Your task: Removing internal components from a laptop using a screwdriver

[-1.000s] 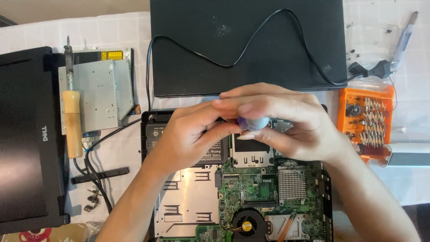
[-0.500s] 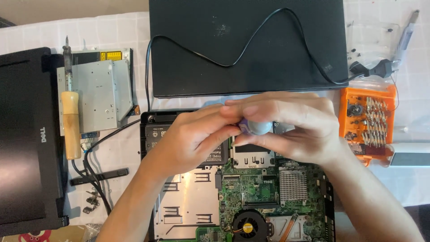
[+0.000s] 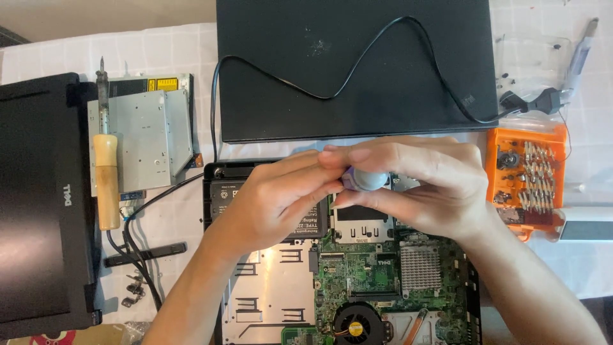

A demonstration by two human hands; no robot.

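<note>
Desk [image 3: 166, 45], covered in a white checked cloth: it carries all that we list below.

Closed black laptop [image 3: 357, 70] at the far side, a thin black cable [image 3: 383, 51] draped across its lid.

Opened laptop chassis [image 3: 345, 281] nearest us, bottom cover off; we see the green motherboard [image 3: 364, 275], a round cooling fan [image 3: 357, 326] and a finned heatsink [image 3: 418, 265].

Black display panel [image 3: 38, 204] at the far left edge.

Silver optical drive [image 3: 143, 137] left of the chassis, with a wooden-handled soldering iron [image 3: 106, 172] lying along its left edge.

Orange screwdriver bit case [image 3: 527, 179], open, just right of the hands.

Left hand [image 3: 274, 198] and right hand [image 3: 421, 185], meeting above the far edge of the chassis. Both have their fingers curled closed around one small part [image 3: 365, 179], grey and rounded with a purple end; it sits between the fingertips, held clear of the board. What kind of part it is we cannot tell.

Step in hand, as we judge it: working the small part between both hands, twisting or pulling it apart. The next move calls for a firm pinch on each end and steady, opposed force.
</note>
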